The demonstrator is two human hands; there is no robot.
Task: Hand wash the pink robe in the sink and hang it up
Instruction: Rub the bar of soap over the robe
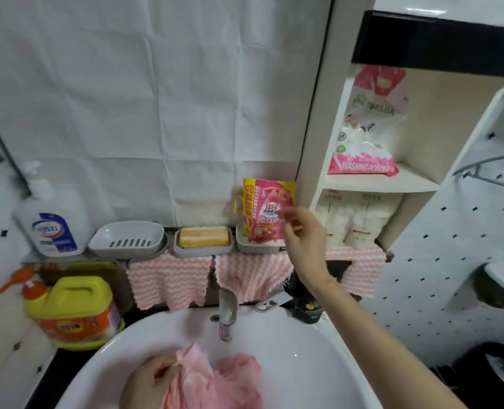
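The pink robe lies bunched in the near part of the white sink, just under the tap. Your left hand is on the robe's left side. Its fingers curl into the cloth, so it holds the robe in place while the other hand is busy.

Your right hand reaches far, up to the pink soap pouch. The pouch stands in a small gray tray on the ledge behind the sink. I think you want soap for the wash. Your fingertips are at the pouch's right edge, but it is blurry there. I cannot tell if they pinch it or only touch it.

To the left of the pouch, a yellow soap bar sits in its dish. A bag of washing powder is on the shelf to the right.

The bottom of the picture cuts off most of the robe and your left wrist. I cannot see if there is water in the sink, or if the tap runs.
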